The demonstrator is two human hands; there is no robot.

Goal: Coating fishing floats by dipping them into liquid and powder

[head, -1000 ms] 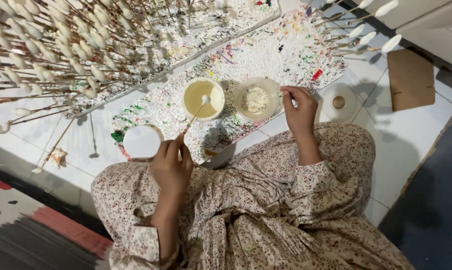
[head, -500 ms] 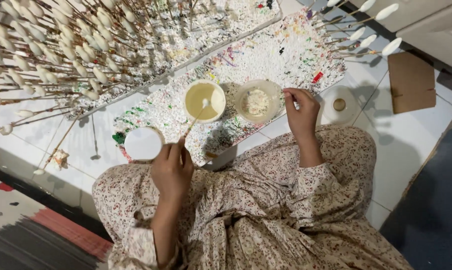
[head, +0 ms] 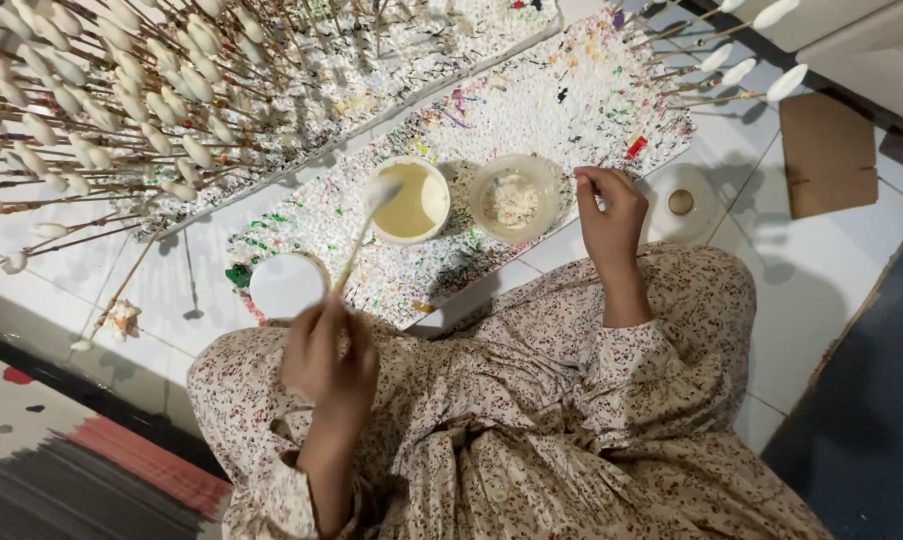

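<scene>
My left hand grips a thin wooden stick whose white oval tip hangs over the rim of a round tub of cream-coloured liquid. My right hand hovers with its fingers pinched together beside a clear bowl of white lumpy material; whether anything small is between them cannot be made out. Both containers sit on a paint-speckled white foam board. I sit on the floor in a floral dress.
Several sticks with white oval tips stand stuck in a foam block at upper left, more at upper right. A white round lid, a lid with a brown centre, a brown cardboard piece and a striped rug lie around.
My left hand has drawn back toward my lap and lifted the stick's tip from inside the cream tub to its near rim. My right hand has barely moved.
</scene>
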